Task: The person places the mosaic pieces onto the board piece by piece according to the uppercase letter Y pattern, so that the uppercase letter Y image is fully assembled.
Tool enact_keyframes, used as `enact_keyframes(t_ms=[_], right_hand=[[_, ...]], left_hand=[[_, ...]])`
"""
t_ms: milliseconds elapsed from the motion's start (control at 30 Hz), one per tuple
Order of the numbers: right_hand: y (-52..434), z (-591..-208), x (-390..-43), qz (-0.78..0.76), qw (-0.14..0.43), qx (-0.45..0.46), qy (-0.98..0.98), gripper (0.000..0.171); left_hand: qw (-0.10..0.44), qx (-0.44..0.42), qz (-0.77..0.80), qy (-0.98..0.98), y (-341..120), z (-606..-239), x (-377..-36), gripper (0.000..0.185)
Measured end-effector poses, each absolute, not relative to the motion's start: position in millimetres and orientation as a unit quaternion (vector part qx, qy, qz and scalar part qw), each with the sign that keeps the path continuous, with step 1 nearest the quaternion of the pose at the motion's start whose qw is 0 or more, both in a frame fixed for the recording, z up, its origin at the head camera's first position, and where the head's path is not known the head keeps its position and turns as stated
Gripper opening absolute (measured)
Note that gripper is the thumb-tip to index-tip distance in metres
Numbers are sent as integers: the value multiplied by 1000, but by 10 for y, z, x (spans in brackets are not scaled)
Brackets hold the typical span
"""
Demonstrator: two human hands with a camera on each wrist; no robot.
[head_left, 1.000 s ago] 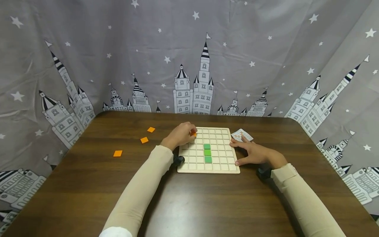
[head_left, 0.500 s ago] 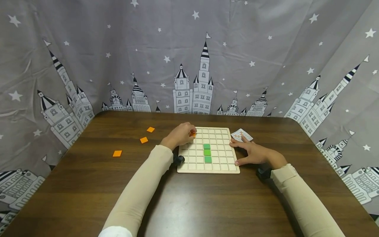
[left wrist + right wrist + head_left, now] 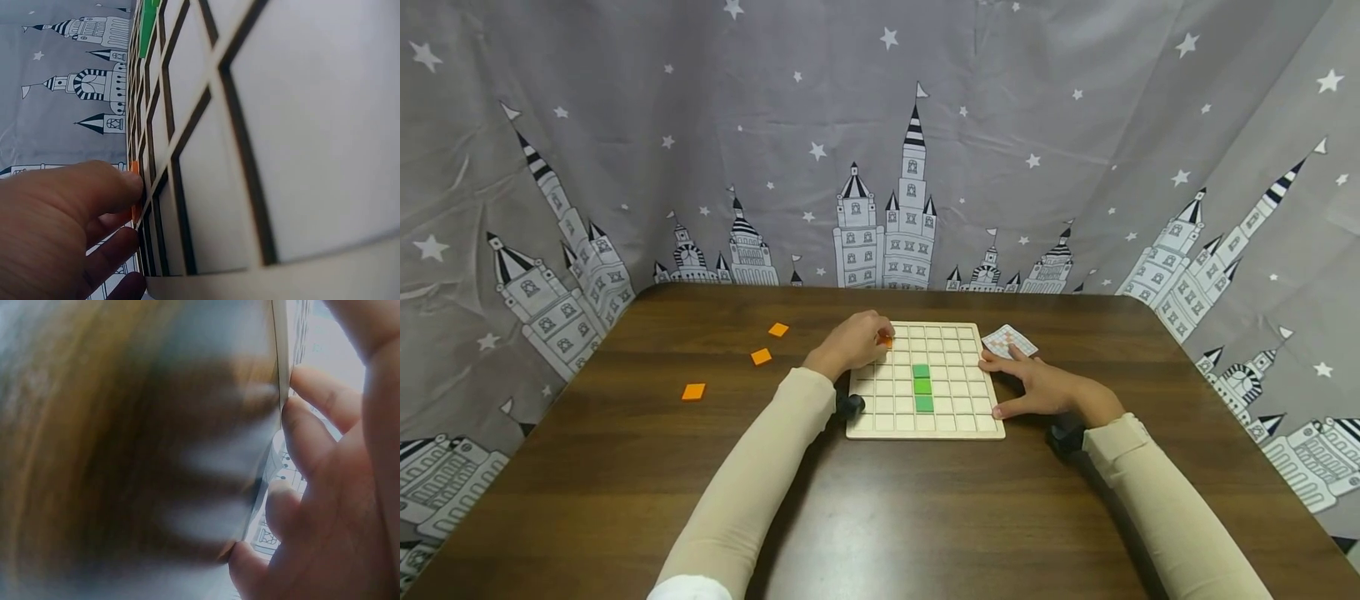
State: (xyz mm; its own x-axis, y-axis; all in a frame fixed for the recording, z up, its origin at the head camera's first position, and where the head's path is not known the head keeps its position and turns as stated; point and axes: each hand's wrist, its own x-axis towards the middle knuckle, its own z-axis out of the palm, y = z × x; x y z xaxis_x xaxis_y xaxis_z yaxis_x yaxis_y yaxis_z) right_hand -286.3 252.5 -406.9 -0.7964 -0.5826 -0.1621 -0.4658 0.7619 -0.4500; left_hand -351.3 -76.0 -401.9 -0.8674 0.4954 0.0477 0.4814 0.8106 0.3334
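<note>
A pale wooden grid board [image 3: 958, 432] lies on the table, with a column of three green tiles [image 3: 922, 386] in its cells. At the board's far left corner my left hand [image 3: 852, 342] pinches an orange tile [image 3: 886, 342]. In the left wrist view the thumb lies against that orange tile [image 3: 135, 165], close over the grid, other fingers curled below. My right hand [image 3: 1037, 385] rests at the board's right edge, thumb and fingers spread. The right wrist view has its fingertips [image 3: 304, 376] along the board's edge and the table.
Three loose orange tiles [image 3: 762, 357] lie on the brown table [image 3: 880, 517] left of the board. A white card [image 3: 1008, 340] with a small coloured grid pattern lies beyond the right hand, partly covered by a finger. A grey curtain [image 3: 715, 125] with castles hangs behind the table.
The head view has shifted slightly, so everything sits a little further left. Both hands keep their places on the board, the left hand still with the orange tile at the far left corner.
</note>
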Motion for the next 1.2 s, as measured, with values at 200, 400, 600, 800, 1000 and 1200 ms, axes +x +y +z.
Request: enact_keyframes(t_ms=[200,400,600,800,1000,1200], right_hand=[[2483,-4087,-2872,-197,149,-286,926,84],[2463,-4100,-2864,-200,156,-287,924,84],[2468,-4116,-2862,-202,159,-290,922,83],[2505,-4101,-2862,-202,153,-288,923,83],[2531,-4089,-2861,-198,156,-280,926,83],[2536,-4074,-2880,-201,153,-286,924,83]], left_hand=[[26,248,171,953,-815,-4008,-3462,20],[18,247,163,955,-861,-4026,-3414,25],[15,222,172,960,-970,-3999,-3340,30],[-2,204,176,963,-1172,-3863,-3261,31],[-24,193,169,966,-1516,-3776,-3197,31],[-40,173,168,970,-1992,-3730,-3084,33]])
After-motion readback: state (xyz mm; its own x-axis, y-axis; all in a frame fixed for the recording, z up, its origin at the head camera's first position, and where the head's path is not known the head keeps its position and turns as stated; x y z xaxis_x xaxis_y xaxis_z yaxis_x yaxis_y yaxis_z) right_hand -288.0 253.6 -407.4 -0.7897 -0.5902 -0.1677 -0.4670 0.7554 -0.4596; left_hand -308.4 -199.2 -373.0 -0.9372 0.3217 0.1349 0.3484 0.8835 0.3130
